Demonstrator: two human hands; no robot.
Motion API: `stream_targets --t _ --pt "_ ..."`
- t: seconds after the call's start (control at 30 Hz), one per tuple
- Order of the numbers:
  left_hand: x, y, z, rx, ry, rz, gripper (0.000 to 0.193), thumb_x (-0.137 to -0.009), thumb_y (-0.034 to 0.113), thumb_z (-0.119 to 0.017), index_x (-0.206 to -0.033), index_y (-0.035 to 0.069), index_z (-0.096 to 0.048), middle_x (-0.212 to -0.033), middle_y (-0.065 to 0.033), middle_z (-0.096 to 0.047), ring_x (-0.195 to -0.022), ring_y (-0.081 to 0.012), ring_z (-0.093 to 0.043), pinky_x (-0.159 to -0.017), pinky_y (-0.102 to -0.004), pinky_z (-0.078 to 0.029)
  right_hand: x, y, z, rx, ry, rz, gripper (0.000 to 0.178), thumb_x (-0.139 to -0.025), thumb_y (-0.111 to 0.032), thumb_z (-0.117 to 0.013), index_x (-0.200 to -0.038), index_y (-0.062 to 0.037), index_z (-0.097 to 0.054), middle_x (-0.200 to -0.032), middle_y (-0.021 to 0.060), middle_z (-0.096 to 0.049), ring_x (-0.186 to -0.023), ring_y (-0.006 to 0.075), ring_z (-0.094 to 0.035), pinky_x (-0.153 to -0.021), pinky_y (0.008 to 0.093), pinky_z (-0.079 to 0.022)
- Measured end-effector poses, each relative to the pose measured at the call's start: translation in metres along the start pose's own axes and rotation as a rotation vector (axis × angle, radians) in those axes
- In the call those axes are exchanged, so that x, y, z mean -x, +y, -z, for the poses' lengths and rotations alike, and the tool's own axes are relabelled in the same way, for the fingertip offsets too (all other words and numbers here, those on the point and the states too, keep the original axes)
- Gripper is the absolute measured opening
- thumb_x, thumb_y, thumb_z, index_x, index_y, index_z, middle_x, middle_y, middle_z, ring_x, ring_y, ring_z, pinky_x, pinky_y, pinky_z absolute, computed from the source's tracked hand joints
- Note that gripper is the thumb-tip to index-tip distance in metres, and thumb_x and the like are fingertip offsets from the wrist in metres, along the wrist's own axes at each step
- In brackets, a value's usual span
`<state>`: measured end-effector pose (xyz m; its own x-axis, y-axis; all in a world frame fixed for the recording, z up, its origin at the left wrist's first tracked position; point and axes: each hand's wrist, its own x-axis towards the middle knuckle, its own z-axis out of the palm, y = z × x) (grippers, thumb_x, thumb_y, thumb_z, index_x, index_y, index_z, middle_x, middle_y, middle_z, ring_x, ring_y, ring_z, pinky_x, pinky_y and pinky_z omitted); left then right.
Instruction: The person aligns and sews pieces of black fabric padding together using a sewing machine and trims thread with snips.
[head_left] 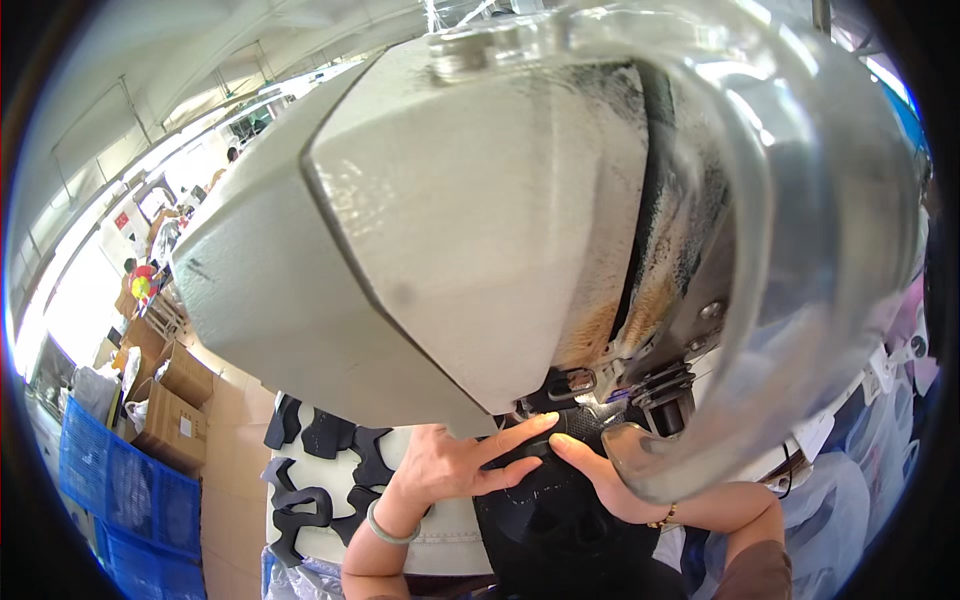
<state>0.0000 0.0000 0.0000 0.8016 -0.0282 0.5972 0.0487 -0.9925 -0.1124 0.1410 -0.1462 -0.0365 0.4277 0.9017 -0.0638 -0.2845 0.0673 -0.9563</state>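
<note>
Black workpiece [530, 497], a dark sheet with a finely pebbled or meshed surface near its top, lies beneath the working end of a sewing machine [470, 230]; its lower boundary blends into other black below, so we cannot tell where it ends. We see the left hand [455, 465] resting on it, thumb and index finger parted and stretched out, closed around nothing. The right hand [605, 485] lays an extended fingertip on the same surface from the other side; its remaining fingers are hidden, so we cannot tell whether they grip.

Above the hands we find the machine's angular, off-white metal casing, scuffed and rust-stained along its right edge, and a curved, glossy, transparent guard [800, 250]. A smooth pale bangle [392, 530] circles the left wrist, a beaded bracelet [663, 517] the right. Left of the left forearm, curved, matt black cut pieces [300, 507] lie on a pale tabletop [345, 560].
</note>
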Motion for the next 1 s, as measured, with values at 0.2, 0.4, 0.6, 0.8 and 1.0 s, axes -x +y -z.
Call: stream_targets --t 0.2,0.4,0.6,0.8,1.0 --pt "0.023 -0.011 -0.016 0.062 -0.118 0.132 0.04 -0.074 0.033 -0.072 -0.113 0.028 -0.066 -0.109 -0.0029 -0.056 -0.093 -0.0218 -0.054 -0.078 -0.0341 -0.046 -0.012 0.0 -0.016 -0.241 0.026 0.109 0.018 -0.081 -0.001 -0.069 -0.099 0.0003 -0.064 -0.095 0.0028 -0.065 -0.08 0.0042 -0.06 -0.068 0.018 -0.047" --pt "0.003 -0.007 0.006 0.176 0.093 0.102 0.038 -0.074 0.025 -0.073 -0.112 0.025 -0.067 -0.109 -0.001 -0.057 -0.09 -0.02 -0.056 -0.075 -0.0314 -0.047 -0.013 0.006 -0.02 -0.188 0.086 0.268 0.014 -0.084 -0.003 -0.065 -0.098 0.0018 -0.065 -0.091 0.0035 -0.066 -0.076 0.008 -0.061 -0.069 0.022 -0.052" --pt "0.0 -0.005 0.004 0.253 0.08 0.053 0.036 -0.071 0.01 -0.072 -0.106 0.014 -0.069 -0.104 0.0017 -0.061 -0.092 -0.0163 -0.06 -0.074 -0.0297 -0.048 -0.012 0.005 -0.013 -0.039 0.098 0.274 0.014 -0.084 -0.003 -0.065 -0.097 0.0027 -0.065 -0.088 0.0025 -0.066 -0.076 0.0074 -0.061 -0.071 0.0218 -0.051" --pt "0.004 -0.001 -0.014 0.162 0.191 0.046 0.036 -0.065 0.006 -0.071 -0.1 0.011 -0.07 -0.102 0.0021 -0.062 -0.091 -0.0138 -0.059 -0.074 -0.0279 -0.048 -0.001 -0.022 -0.012 0.038 0.164 0.108 0.015 -0.084 -0.014 -0.068 -0.076 -0.0026 -0.063 -0.068 -0.0032 -0.06 -0.053 0.0007 -0.051 -0.045 0.0162 -0.038" --pt "-0.004 0.013 -0.009 -0.027 0.199 0.043 0.032 -0.063 0.002 -0.07 -0.094 0.009 -0.072 -0.098 0.0016 -0.061 -0.085 -0.0132 -0.057 -0.07 -0.0267 -0.046 -0.002 -0.012 0.004 0.046 -0.159 -0.007 0.023 -0.087 -0.021 -0.065 -0.075 -0.0012 -0.063 -0.067 0.0033 -0.064 -0.053 0.0064 -0.058 -0.048 0.0186 -0.045"
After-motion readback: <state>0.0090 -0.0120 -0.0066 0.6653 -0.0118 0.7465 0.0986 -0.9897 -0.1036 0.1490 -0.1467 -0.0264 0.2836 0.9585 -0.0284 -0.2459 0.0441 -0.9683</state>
